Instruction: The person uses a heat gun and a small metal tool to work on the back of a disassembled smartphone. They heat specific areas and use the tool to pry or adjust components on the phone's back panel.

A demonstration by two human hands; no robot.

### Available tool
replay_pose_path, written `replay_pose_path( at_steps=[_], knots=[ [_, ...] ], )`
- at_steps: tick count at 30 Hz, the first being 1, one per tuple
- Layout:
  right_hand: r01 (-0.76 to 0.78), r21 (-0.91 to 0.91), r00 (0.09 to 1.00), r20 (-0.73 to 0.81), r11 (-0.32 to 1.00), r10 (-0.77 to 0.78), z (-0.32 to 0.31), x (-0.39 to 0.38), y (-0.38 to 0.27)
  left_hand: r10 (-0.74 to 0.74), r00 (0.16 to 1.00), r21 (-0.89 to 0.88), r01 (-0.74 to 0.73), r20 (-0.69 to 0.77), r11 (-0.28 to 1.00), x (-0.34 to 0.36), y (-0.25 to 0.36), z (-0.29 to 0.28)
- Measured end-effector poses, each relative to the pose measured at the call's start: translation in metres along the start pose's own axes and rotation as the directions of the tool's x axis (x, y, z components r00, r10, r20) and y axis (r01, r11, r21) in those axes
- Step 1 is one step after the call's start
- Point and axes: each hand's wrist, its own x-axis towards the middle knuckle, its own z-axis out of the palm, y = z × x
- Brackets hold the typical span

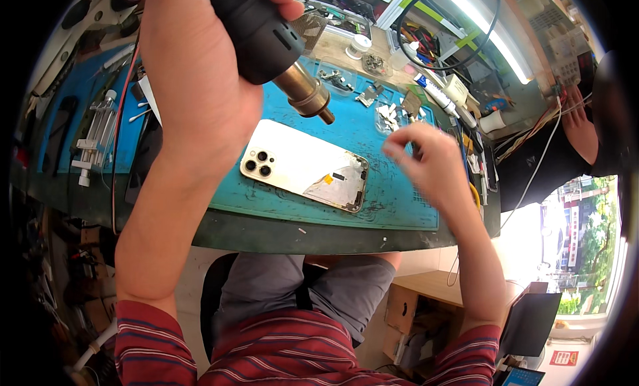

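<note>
My left hand (203, 73) is wrapped round a black hot air gun (263, 36), raised over the mat. Its brass-coloured nozzle (309, 96) slants down toward the right, above and apart from the phone. A white-backed phone (283, 156) with three camera lenses lies face down on the blue mat (393, 209). The back panel is gone at its right end, where bare metal and a small orange patch show. My right hand (429, 159), slightly blurred, has its fingers curled toward the thumb beside a clear tray (379, 123) of white fragments; whatever the fingertips hold is hidden.
Behind the phone stand a clear box of small parts (336, 76) and a white spool (358, 46). A metal clamp fixture (98, 133) and cotton swabs (138, 116) lie at left. Cables hang at the right, near another person's arm (579, 129).
</note>
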Motion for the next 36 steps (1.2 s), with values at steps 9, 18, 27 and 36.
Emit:
replay_pose_path(
  at_steps=[9,18,27,36],
  knots=[
    [-0.069,0.146,0.979,0.201,0.987,0.039,0.017,-0.019,-0.041,0.0,1.0,0.006,0.0,0.011,1.0,0.003,0.0,-0.005],
    [-0.068,0.097,0.98,0.192,0.993,0.049,0.02,-0.016,-0.048,-0.052,0.998,-0.07,0.055,0.034,0.996,0.0,0.005,-0.003],
    [-0.002,0.065,0.99,0.141,0.998,-0.007,0.028,-0.014,-0.046,0.038,0.999,0.011,-0.038,0.037,0.999,0.003,-0.002,-0.004],
    [-0.177,0.065,0.98,-0.084,0.982,0.182,-0.001,0.007,-0.013,0.0,0.999,-0.081,0.003,0.032,0.997,0.005,0.005,-0.003]
  ],
)
